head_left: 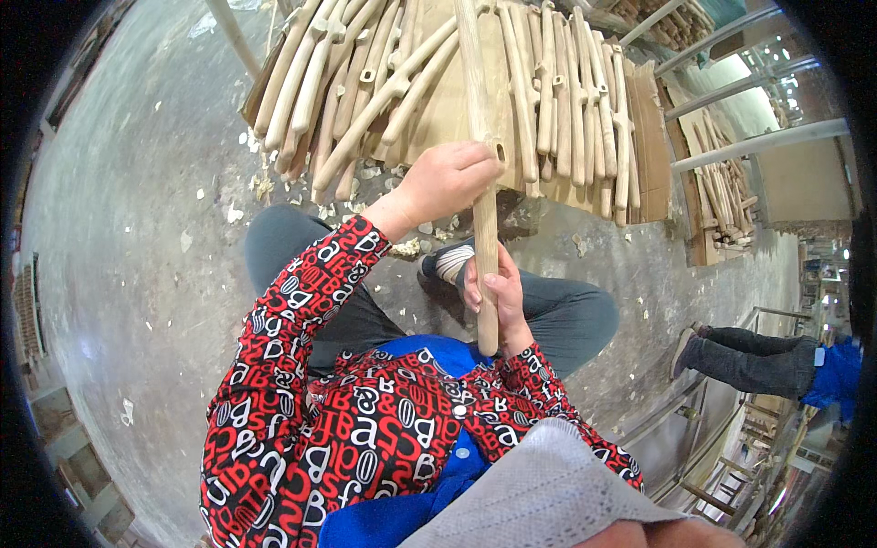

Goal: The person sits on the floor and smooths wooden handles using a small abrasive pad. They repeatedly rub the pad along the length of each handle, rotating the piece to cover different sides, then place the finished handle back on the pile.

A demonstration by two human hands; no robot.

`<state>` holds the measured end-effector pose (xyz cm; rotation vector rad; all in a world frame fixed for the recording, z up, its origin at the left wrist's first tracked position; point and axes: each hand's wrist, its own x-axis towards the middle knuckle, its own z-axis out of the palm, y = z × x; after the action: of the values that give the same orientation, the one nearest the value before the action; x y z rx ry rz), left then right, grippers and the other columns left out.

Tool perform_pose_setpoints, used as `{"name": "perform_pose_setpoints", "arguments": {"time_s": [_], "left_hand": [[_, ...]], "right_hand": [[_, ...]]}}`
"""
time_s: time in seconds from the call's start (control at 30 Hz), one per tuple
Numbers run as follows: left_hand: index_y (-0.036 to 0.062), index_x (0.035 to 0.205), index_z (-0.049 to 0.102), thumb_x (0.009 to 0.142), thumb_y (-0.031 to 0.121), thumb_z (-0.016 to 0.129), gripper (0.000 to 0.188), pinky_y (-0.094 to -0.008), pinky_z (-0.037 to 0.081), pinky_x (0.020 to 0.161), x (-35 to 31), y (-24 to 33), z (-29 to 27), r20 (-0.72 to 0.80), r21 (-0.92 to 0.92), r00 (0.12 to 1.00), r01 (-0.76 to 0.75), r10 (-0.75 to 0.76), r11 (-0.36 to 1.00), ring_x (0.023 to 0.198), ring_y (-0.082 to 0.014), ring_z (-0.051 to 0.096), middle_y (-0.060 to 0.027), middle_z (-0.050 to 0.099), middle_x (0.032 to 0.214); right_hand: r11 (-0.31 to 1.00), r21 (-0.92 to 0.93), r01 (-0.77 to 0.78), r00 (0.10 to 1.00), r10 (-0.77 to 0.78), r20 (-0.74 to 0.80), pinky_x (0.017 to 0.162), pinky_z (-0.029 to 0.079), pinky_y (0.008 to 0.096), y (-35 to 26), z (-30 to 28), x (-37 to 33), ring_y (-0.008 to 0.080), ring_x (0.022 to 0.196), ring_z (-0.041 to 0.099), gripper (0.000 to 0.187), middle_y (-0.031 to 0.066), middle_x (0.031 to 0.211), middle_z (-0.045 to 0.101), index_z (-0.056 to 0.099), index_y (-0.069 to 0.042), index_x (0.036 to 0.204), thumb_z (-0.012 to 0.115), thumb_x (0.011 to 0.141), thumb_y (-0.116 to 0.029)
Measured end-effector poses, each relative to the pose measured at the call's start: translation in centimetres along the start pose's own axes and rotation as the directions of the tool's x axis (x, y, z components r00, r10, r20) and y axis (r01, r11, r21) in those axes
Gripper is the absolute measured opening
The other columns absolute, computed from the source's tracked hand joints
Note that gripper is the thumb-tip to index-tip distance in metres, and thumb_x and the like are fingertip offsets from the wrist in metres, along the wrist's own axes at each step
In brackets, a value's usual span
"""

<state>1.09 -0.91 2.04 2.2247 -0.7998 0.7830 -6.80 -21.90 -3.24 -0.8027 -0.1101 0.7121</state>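
A long pale wooden rod stretches away from my lap, with a small oval slot in a thicker part midway along it. My left hand is closed around the rod beside that slot, palm down. Nearer to me, my right hand wraps the lower length from the right, its thumb lying across the wood. The rounded near end of the rod sticks out below my right hand, close to my blue apron. The far end runs up past the top edge of the picture.
Similar wooden rods lie on cardboard ahead left, and more rods ahead right. Another stack sits beyond metal rails. Shavings litter the concrete floor. A person in dark trousers stands at the right.
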Motion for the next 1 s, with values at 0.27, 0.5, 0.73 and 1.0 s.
{"name": "perform_pose_setpoints", "arguments": {"time_s": [0.27, 0.5, 0.73, 1.0], "left_hand": [[0.0037, 0.084, 0.055, 0.088, 0.017, 0.058, 0.014, -0.0406, 0.048, 0.07, -0.7, 1.4, 0.4, 0.19, -0.211, 0.968, 0.202, -0.163, 0.956, 0.077, -0.0334, 0.057, -0.0126, 0.056, 0.083], [0.001, 0.083, 0.052, 0.095, 0.024, 0.048, 0.026, -0.0383, 0.043, 0.058, -2.2, 1.2, -2.0, 0.075, -0.281, 0.931, 0.364, -0.358, 0.888, 0.063, -0.0299, 0.054, -0.0138, 0.051, 0.068], [0.0075, 0.116, 0.05, 0.101, 0.022, 0.038, 0.023, -0.0198, 0.04, 0.047, -2.7, 1.0, -5.6, 0.112, -0.807, 0.553, 0.536, -0.826, 0.249, 0.053, -0.0084, 0.051, -0.0042, 0.057, 0.065], [0.0036, 0.086, 0.059, 0.092, 0.025, 0.059, 0.022, -0.0239, 0.039, 0.046, -3.9, -1.9, -6.5, -0.109, -0.703, 0.426, 0.606, -0.898, 0.373, 0.054, -0.0099, 0.054, -0.0029, 0.056, 0.059]], "right_hand": [[0.989, 0.136, 0.061, 0.998, -0.059, -0.017, 0.041, 0.045, 0.0238, -2.0, -2.3, 1.6, 0.0141, 0.053, 0.051, 0.054, 0.0113, 0.083, 0.053, 0.04, -0.006, 0.128, 0.062, 0.08, -0.016], [0.704, -0.708, 0.056, 0.856, -0.399, -0.329, 0.051, 0.05, 0.0276, -14.3, -13.1, 9.7, 0.0134, 0.063, 0.059, 0.053, 0.0082, 0.089, 0.06, 0.043, -0.007, 0.132, 0.062, 0.083, -0.005], [-0.36, -0.929, -0.083, 0.714, -0.672, 0.197, 0.081, 0.048, 0.0339, -22.7, -18.5, 20.2, 0.0207, 0.091, 0.058, 0.045, 0.0109, 0.099, 0.061, 0.051, -0.003, 0.125, 0.063, 0.084, -0.016], [0.601, -0.74, -0.303, 0.937, 0.048, -0.345, 0.052, 0.055, 0.0339, 1.6, -0.9, 32.7, 0.0222, 0.077, 0.064, 0.079, 0.0168, 0.101, 0.06, 0.033, 0.0, 0.135, 0.075, 0.076, -0.031]]}}
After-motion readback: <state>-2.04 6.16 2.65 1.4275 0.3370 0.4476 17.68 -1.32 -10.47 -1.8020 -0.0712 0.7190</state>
